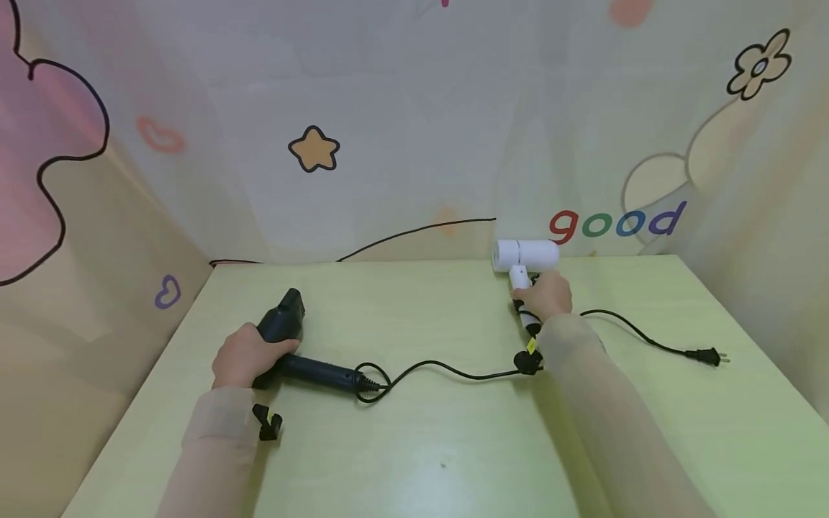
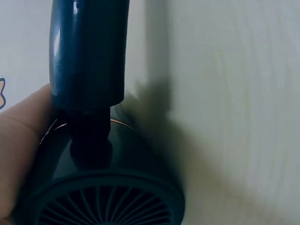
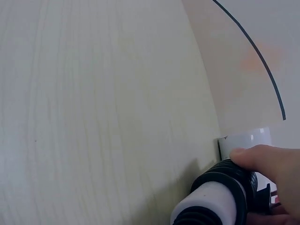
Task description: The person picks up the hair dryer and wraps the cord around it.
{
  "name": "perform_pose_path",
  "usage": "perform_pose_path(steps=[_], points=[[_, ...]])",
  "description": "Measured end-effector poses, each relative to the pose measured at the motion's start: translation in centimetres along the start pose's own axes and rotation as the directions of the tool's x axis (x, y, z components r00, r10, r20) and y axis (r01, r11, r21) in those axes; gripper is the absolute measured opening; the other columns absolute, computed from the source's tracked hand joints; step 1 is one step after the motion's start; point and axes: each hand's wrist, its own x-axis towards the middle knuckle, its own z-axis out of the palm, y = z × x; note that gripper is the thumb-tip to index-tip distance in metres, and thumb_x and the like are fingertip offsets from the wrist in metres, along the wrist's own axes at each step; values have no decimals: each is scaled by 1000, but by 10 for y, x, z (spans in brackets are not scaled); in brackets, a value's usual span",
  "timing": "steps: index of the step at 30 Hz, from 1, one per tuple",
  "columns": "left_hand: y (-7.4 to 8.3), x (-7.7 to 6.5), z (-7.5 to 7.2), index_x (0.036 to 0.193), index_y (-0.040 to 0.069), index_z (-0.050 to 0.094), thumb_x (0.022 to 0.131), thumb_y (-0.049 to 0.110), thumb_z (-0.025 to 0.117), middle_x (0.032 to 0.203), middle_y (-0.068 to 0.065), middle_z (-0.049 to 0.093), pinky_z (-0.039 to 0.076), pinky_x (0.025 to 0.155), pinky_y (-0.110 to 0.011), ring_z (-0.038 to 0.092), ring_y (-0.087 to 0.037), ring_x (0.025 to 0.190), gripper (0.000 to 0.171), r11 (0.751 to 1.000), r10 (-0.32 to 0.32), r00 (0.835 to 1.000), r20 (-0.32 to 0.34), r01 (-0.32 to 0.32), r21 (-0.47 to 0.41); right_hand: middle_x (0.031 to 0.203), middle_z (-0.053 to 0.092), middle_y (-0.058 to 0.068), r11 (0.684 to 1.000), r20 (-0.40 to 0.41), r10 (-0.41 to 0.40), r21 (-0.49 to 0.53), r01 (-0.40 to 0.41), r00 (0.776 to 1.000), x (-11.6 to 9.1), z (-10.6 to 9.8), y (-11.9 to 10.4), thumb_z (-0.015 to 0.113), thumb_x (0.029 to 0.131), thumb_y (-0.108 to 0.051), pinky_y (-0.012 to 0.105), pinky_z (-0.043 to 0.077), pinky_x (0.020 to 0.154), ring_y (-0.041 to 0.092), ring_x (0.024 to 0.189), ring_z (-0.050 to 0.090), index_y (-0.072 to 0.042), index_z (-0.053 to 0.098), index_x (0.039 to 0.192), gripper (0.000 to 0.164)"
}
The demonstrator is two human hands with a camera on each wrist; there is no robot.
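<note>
At the left, my left hand (image 1: 242, 356) grips the body of a dark hair dryer (image 1: 320, 372), thumb across it. Its nozzle points toward the back and its handle lies to the right. The left wrist view shows the dryer's ribbed rear grille (image 2: 110, 206) and glossy handle (image 2: 89, 51). Near the back edge, my right hand (image 1: 549, 293) holds a white hair dryer (image 1: 534, 254) by its handle. Black cord (image 3: 220, 176) is wound round that handle in the right wrist view, with the right thumb (image 3: 255, 157) pressed over it. The palm hides part of the handle.
The dark dryer's black cord (image 1: 447, 369) loops by its handle and runs right, passing under my right forearm. A black two-pin plug (image 1: 707, 356) lies at the table's right side. Behind the pale table (image 1: 401, 309) hangs a patterned curtain (image 1: 401, 144).
</note>
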Motion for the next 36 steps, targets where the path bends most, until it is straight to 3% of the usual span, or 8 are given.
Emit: perform_pose_path(steps=[9, 13, 18, 22, 24, 27, 30, 36], points=[[-2, -1, 0, 112, -7, 50, 76, 57, 65, 98, -23, 59, 43, 50, -34, 57, -30, 76, 75, 1000, -4, 1000, -22, 4, -17, 67, 49, 5, 988, 99, 60, 134, -73, 993, 7, -12, 8, 44, 96, -24, 25, 49, 50, 15, 55, 54, -5, 47, 73, 30], [-5, -3, 1, 112, -8, 49, 76, 59, 65, 96, -23, 59, 42, 50, -34, 57, -30, 73, 77, 999, -1, 999, -36, 0, -33, 82, 51, 11, 974, 171, 108, 178, -138, 979, 10, -15, 15, 41, 97, -25, 26, 52, 55, 17, 65, 55, -4, 46, 81, 27], [-7, -5, 1, 113, -7, 49, 76, 60, 64, 97, -23, 59, 42, 50, -33, 57, -29, 73, 78, 998, 0, 998, -61, -3, -62, 102, 55, 19, 970, 193, 145, 167, -178, 971, 5, -19, 19, 40, 97, -32, 27, 53, 58, 21, 72, 58, 4, 51, 107, 39], [-6, -9, 0, 114, -7, 49, 75, 61, 64, 97, -23, 60, 41, 51, -32, 57, -28, 74, 79, 997, 0, 997, -79, -7, -83, 88, 53, 14, 984, 196, 121, 108, -144, 973, -1, -25, 23, 40, 97, -37, 28, 48, 57, 19, 64, 54, 6, 51, 112, 46], [-4, -11, 0, 114, -6, 50, 74, 62, 64, 98, -23, 60, 40, 52, -32, 57, -28, 74, 81, 996, -1, 997, -83, -6, -92, 93, 54, 17, 995, 201, 71, 49, -83, 977, -3, -27, 26, 38, 98, -38, 32, 48, 64, 23, 72, 54, 7, 52, 116, 51], [-2, -15, 0, 114, -6, 49, 74, 64, 63, 98, -22, 60, 40, 52, -32, 57, -28, 75, 82, 995, -7, 996, -85, -1, -104, 117, 55, 28, 999, 199, -9, -45, 18, 980, -9, -30, 30, 35, 98, -41, 46, 48, 85, 38, 100, 56, 9, 47, 128, 59], [1, -19, 0, 113, -5, 49, 74, 65, 63, 98, -22, 60, 40, 52, -32, 57, -29, 75, 81, 993, -14, 996, -89, 4, -115, 142, 38, 31, 985, 189, -68, -142, 95, 980, -15, -31, 34, 32, 99, -47, 57, 35, 102, 47, 127, 38, 9, 30, 142, 70], [9, -26, 1, 109, -4, 48, 75, 63, 62, 95, -21, 59, 39, 51, -33, 57, -29, 74, 77, 991, -20, 993, -113, 5, -135, 154, 14, 27, 948, 140, -164, -251, 195, 976, -36, -29, 38, 33, 95, -59, 69, 23, 103, 52, 135, 21, -1, 19, 149, 80]])
